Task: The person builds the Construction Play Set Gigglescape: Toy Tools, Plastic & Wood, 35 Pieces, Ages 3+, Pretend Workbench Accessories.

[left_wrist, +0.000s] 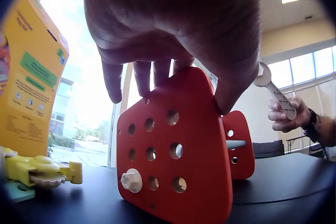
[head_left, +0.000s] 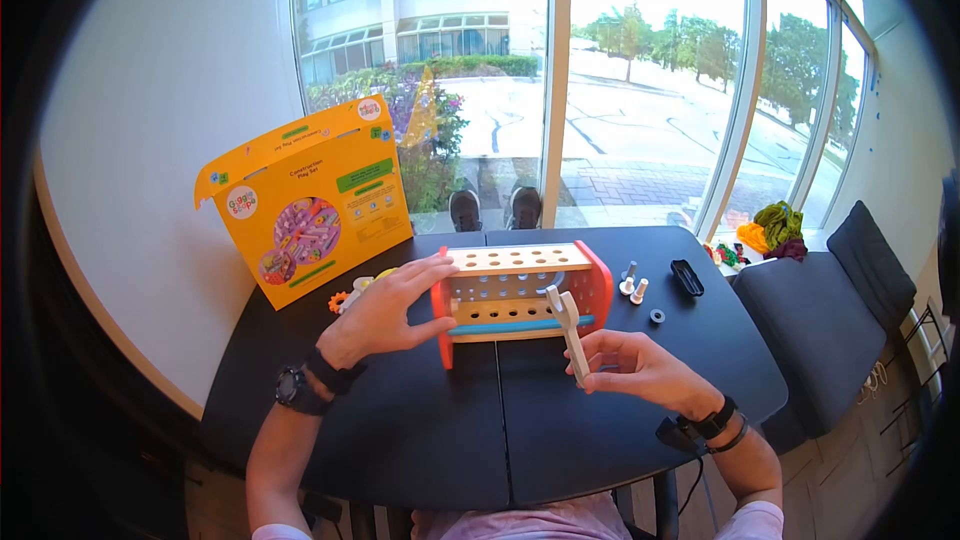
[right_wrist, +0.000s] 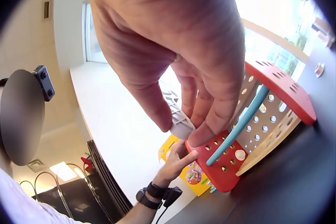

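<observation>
A toy workbench [head_left: 520,258] stands on the black table, with red end panels and perforated wooden boards between them. My left hand [head_left: 392,308] grips the top of its left red panel [left_wrist: 202,145], fingers over the far side and thumb at the near edge. A white bolt [left_wrist: 131,181] sits in a lower hole of that panel. Along the near side runs a blue bar [right_wrist: 239,129]. In my right hand [head_left: 640,365], a light grey toy wrench [head_left: 573,340] is pinched by its handle, its forked head pointing up in front of the workbench's right end.
At the back left stands a yellow play-set box [head_left: 350,200]. A yellow toy piece [left_wrist: 44,171] and an orange gear [head_left: 338,302] lie near it. Right of the workbench are small bolts [head_left: 639,292], a grey ring [head_left: 657,317] and a black case [head_left: 687,278]. A dark chair [head_left: 815,330] stands beyond.
</observation>
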Tool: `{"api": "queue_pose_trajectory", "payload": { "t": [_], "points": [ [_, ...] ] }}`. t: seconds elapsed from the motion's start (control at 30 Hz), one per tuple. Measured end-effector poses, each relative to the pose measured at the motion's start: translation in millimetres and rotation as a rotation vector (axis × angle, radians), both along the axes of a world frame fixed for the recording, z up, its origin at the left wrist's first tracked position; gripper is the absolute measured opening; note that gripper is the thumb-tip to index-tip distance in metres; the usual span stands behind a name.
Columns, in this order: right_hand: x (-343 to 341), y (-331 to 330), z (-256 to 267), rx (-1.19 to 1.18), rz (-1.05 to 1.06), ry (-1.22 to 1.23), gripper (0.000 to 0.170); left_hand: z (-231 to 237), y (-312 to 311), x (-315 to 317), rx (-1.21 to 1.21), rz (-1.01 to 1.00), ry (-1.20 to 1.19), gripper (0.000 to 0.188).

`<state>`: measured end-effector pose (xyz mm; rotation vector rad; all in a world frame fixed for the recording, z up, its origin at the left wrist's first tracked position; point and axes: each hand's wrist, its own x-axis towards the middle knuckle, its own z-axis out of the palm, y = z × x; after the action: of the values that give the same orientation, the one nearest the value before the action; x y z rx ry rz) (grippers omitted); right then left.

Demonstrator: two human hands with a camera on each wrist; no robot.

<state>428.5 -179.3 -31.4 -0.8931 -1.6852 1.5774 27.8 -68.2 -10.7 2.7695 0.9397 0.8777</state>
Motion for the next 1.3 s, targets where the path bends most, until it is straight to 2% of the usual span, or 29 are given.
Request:
{"api": "queue_pose_trajectory", "payload": {
  "t": [0.1, 0.2, 0.3, 0.4, 0.47, 0.53, 0.6, 0.63, 0.73, 0.8, 0.9, 0.97, 1.03, 1.13, 1.17, 1.27, 1.3],
  "points": [
    [-1, -2, -6, 0.022, 0.003, -0.013, 0.041, 0, -2, -5, 0.015, 0.014, 0.022, 0.073],
    [-7, -5, -14, 0.035, 0.019, -0.026, 0.042, 14, -19, 3, 0.227, 0.058, 0.036, 0.069],
    [-25, -9, -12, 0.046, 0.094, -0.011, 0.044, 25, -46, 17, 0.139, -0.056, 0.029, 0.061],
    [-43, -14, 1, 0.017, 0.195, 0.057, 0.042, 30, -85, 50, -0.168, -0.155, -0.008, 0.052],
    [-52, -15, 3, 0.013, 0.212, 0.094, 0.039, 12, -95, 68, -0.226, -0.300, -0.199, 0.047],
    [-56, -14, -2, 0.011, 0.206, 0.138, 0.038, 4, -103, 74, -0.353, -0.302, -0.322, 0.033],
    [-54, -22, 29, 0.162, 0.112, -0.116, 0.034, -3, -103, 75, -0.414, -0.306, -0.440, 0.026],
    [-52, -22, 44, 0.233, 0.064, -0.242, 0.032, 1, -101, 71, -0.361, -0.294, -0.423, 0.024],
    [-18, 6, 50, 0.593, -0.166, -0.360, 0.021, 15, -104, 61, -0.662, -0.176, -0.510, 0.024],
    [9, 33, 48, 0.593, -0.363, -0.302, 0.019, 17, -103, 53, -0.586, -0.159, -0.355, 0.023],
    [50, 60, 47, 0.632, -0.582, -0.487, 0.017, 8, -99, 38, -0.485, -0.161, -0.098, 0.023],
    [80, 75, 30, 0.738, -0.609, -0.737, 0.017, 4, -103, 32, -0.435, -0.098, 0.093, 0.023],
    [109, 89, 4, 0.749, -0.602, -0.958, 0.017, 3, -108, 32, -0.380, -0.103, 0.145, 0.022],
    [129, 89, -40, 0.947, -0.551, -1.119, 0.016, 0, -109, 33, -0.223, -0.114, 0.137, 0.022],
    [127, 87, -46, 0.822, -0.540, -1.194, 0.018, -1, -110, 34, -0.158, -0.117, 0.119, 0.022],
    [140, 102, -67, 0.579, -0.472, -1.254, 0.021, 3, -117, 39, -0.035, 0.011, 0.270, 0.026],
    [146, 103, -68, 0.586, -0.449, -1.257, 0.027, 3, -117, 40, 0.005, 0.015, 0.270, 0.028]
  ]
}}
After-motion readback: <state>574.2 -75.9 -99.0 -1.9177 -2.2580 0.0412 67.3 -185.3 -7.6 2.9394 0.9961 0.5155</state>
